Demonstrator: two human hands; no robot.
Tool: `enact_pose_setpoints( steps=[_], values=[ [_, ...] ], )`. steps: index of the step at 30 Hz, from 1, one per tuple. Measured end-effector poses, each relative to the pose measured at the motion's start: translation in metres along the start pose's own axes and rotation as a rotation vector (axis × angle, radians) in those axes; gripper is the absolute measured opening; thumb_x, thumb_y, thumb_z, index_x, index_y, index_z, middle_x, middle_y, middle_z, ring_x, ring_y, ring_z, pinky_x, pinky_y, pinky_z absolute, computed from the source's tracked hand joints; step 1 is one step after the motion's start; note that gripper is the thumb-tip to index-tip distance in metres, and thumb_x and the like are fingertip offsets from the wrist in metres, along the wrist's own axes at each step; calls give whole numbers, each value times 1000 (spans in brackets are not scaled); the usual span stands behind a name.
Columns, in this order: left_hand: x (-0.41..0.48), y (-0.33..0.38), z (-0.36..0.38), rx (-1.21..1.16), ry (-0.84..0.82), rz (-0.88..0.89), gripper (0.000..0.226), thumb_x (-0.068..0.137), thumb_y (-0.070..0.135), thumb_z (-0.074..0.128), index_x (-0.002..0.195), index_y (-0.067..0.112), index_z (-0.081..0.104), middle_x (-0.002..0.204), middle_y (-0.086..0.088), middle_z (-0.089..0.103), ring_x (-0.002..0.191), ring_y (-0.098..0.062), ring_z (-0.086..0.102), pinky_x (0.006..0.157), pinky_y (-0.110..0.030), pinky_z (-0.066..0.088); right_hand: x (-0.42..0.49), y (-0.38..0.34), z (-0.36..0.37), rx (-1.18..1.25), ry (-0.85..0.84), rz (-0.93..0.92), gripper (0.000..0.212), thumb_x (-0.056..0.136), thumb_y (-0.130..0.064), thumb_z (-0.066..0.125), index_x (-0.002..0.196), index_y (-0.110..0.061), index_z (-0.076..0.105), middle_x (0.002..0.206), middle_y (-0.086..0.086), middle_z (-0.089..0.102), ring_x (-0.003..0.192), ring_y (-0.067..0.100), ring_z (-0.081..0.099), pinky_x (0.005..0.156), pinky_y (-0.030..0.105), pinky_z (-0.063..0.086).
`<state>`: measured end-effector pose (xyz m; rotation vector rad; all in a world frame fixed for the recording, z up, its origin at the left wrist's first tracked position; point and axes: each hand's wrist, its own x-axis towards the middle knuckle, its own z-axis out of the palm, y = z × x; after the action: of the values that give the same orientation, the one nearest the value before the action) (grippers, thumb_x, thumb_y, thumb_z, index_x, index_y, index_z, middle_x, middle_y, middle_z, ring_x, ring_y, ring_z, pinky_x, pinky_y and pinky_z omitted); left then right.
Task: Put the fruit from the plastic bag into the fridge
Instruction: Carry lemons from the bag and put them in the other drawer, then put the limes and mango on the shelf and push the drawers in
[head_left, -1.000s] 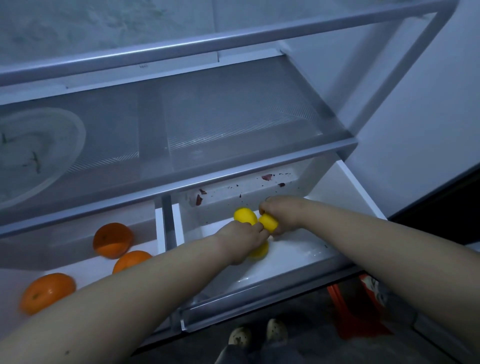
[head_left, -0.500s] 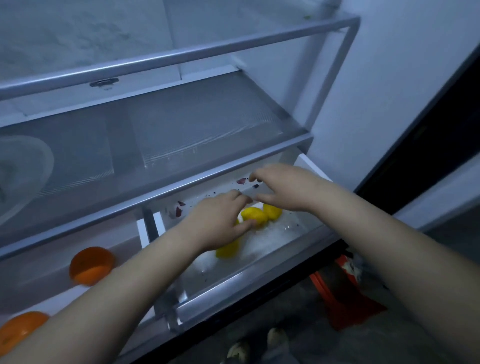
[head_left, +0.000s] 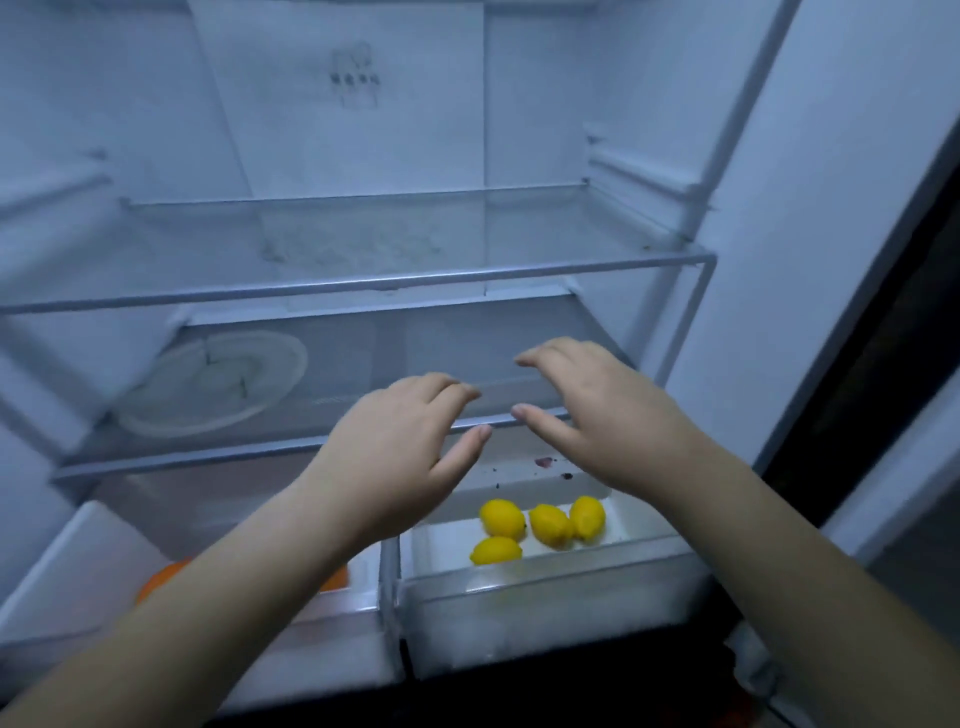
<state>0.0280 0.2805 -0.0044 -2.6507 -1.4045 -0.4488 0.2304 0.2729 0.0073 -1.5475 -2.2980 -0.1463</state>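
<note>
Both hands, left hand (head_left: 395, 457) and right hand (head_left: 597, 410), have lifted out of the right drawer (head_left: 545, 587), fingers spread, holding nothing (oranges (head_left: 161, 577) sit left); four lemons (head_left: 540, 525) lie inside it.

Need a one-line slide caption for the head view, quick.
Both empty hands, left and right, above four yellow lemons in the right fridge drawer.

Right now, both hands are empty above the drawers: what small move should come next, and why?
Probably push the right drawer shut: four lemons already lie inside it, it stands pulled out, and the left hand and right hand hover open, holding nothing.
</note>
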Motion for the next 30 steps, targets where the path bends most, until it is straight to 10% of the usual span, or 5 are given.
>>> enact_pose_setpoints(
  steps=[9, 15, 30],
  values=[
    [-99, 58, -33, 53, 71, -279, 65, 89, 57, 21, 132, 18, 52, 132, 1, 55, 123, -17, 48, 98, -35, 42, -65, -35, -17, 152, 8, -213, 70, 86, -66, 19, 134, -21, 43, 132, -5, 48, 122, 14, 42, 97, 29, 37],
    [-187, 93, -62, 141, 101, -516, 65, 88, 57, 22, 132, 20, 51, 133, 2, 54, 124, -17, 48, 98, -34, 39, -97, -84, -24, 229, -37, -408, 58, 92, -57, 38, 137, -21, 40, 138, -6, 45, 126, 13, 39, 98, 26, 33],
    [-474, 145, -160, 391, 189, -1077, 61, 89, 58, 25, 134, 22, 46, 136, 4, 51, 126, -14, 46, 101, -33, 37, -180, -363, -33, 390, -200, -990, 75, 83, -68, 23, 145, -25, 26, 152, -6, 27, 139, 13, 22, 111, 29, 22]
  ],
)
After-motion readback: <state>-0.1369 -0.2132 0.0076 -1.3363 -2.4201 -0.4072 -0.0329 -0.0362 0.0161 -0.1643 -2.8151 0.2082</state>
